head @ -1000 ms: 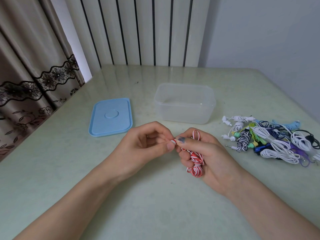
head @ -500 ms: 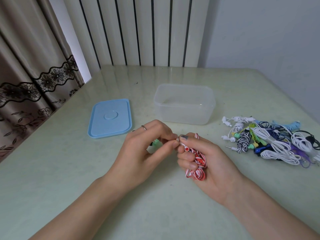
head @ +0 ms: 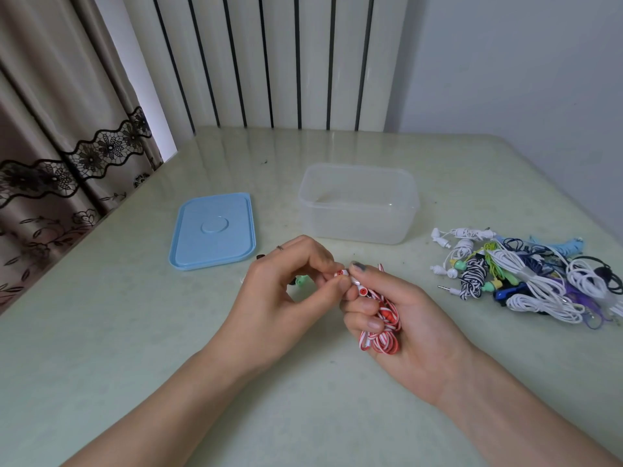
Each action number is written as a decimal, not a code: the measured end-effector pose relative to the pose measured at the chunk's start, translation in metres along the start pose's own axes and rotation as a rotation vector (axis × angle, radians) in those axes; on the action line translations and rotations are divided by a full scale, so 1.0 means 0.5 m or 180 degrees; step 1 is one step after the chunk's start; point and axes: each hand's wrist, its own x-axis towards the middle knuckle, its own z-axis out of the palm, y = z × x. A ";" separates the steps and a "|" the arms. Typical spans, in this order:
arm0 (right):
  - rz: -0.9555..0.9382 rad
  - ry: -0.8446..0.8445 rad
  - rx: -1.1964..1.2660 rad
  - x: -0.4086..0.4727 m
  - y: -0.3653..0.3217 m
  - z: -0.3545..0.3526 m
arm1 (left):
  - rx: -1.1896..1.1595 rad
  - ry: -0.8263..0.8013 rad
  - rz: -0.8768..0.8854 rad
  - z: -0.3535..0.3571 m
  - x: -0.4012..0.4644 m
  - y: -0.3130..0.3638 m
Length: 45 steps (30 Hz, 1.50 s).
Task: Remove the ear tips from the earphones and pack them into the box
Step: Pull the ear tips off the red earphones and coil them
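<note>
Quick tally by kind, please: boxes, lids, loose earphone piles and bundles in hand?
Clear box: 1
Blue lid: 1
Pile of earphones: 1
Red-and-white earphones, held by the right hand and pinched by the left hand: 1
Total: 4

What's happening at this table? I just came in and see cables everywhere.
A person is stripping ear tips off earphones. The right hand grips a coiled red-and-white striped earphone cable, while the left hand pinches at its earbud. The clear plastic box looks empty, its light blue lid beside it. A pile of tangled earphones waits.
</note>
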 end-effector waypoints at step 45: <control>-0.0864 0.1356 -0.3490 0.184 -0.250 0.118 | 0.1858 -0.0458 -0.1316 -0.065 0.337 -0.003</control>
